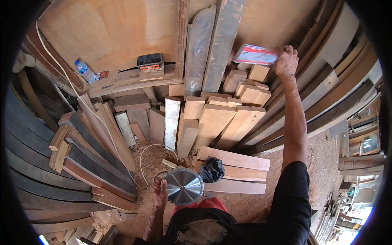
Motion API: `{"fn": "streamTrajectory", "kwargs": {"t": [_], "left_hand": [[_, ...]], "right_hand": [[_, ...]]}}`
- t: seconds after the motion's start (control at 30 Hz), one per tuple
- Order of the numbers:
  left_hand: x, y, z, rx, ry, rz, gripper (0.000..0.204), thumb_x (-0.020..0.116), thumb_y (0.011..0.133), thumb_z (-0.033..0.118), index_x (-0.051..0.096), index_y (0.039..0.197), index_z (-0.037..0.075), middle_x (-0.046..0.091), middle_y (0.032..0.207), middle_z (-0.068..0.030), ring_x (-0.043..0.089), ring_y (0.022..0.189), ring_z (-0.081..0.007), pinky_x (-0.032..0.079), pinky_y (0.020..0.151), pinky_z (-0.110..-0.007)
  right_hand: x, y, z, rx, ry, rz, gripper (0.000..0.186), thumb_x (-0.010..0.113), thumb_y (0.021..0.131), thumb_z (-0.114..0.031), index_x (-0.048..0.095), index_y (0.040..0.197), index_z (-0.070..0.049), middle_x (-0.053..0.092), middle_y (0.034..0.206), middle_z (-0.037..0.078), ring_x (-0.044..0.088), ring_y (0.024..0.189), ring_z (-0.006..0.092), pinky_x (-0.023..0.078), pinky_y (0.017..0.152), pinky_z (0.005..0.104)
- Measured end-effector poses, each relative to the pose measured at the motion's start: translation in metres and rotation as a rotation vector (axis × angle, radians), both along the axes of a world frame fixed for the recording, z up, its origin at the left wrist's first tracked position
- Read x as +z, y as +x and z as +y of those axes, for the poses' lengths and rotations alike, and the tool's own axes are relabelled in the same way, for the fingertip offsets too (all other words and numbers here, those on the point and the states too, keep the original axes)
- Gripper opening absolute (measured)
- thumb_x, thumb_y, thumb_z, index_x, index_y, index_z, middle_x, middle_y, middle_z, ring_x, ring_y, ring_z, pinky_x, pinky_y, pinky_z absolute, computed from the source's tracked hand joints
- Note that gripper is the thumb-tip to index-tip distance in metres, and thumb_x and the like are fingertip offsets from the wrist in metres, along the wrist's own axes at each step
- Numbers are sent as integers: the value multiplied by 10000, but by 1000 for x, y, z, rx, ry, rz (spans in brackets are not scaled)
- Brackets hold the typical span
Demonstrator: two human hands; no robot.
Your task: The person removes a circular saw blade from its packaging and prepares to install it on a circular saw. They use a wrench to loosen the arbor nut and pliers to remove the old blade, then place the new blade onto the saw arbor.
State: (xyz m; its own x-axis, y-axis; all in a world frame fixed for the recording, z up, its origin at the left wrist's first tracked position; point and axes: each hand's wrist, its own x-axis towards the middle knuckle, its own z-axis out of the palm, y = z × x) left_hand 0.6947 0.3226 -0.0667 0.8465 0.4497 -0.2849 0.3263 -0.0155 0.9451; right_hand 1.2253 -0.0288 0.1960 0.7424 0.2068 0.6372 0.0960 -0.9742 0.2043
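Disc (178, 189) gleams silver — left fingers (163, 186) clamp its rim, right fingers (289, 49) a blurred packet (255, 55).

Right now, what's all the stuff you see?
Saw blade: one, silver, lower middle
Flat package: one, white, red, upper right
Plastic bag: one, black, beside saw blade
Planks: three, pinkish, beside plastic bag
Light boards: many, tan, middle
Dark boards: many, greyish, both sides
Bottle: one, clear, upper left
Small pack: one, reddish, beside bottle
Small stack: one, black top, upper left
Cable: one, white, left
Sawdust: uncounted, brown, underfoot
Shorts: one pair, red, bottom
Left hand: one, bare, holding saw blade
Right hand: one, bare, holding flat package
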Motion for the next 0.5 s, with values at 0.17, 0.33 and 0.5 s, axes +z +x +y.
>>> {"fn": "streamTrajectory", "kwargs": {"t": [0.17, 0.33, 0.5], "left_hand": [[-8, 15, 16, 54, -97, -18, 343, 574, 1072, 375, 538, 884, 91, 504, 805, 36, 449, 791, -68, 409, 699, -290], [-18, 24, 21, 39, -71, 23, 392, 554, 1070, 426, 532, 894, 77, 490, 805, 16, 445, 796, -94, 403, 705, -316], [-38, 23, 22, 29, -45, 51, 473, 529, 1062, 511, 517, 904, 66, 453, 808, -4, 430, 786, -133, 387, 703, -347]], "right_hand": [[-17, 37, -8, 112, 29, 24, 358, 637, 744, -31, 774, 1044, -170, 632, 1097, 131, 595, 1045, 363, 542, 881, 442], [-43, 64, 6, 164, 38, 44, 334, 612, 755, -9, 763, 1023, -140, 629, 1103, 143, 592, 1046, 370, 541, 889, 456], [-50, 88, 10, 181, 9, 44, 334, 597, 771, -18, 760, 1041, -129, 631, 1112, 157, 595, 1040, 376, 537, 897, 460]]}}
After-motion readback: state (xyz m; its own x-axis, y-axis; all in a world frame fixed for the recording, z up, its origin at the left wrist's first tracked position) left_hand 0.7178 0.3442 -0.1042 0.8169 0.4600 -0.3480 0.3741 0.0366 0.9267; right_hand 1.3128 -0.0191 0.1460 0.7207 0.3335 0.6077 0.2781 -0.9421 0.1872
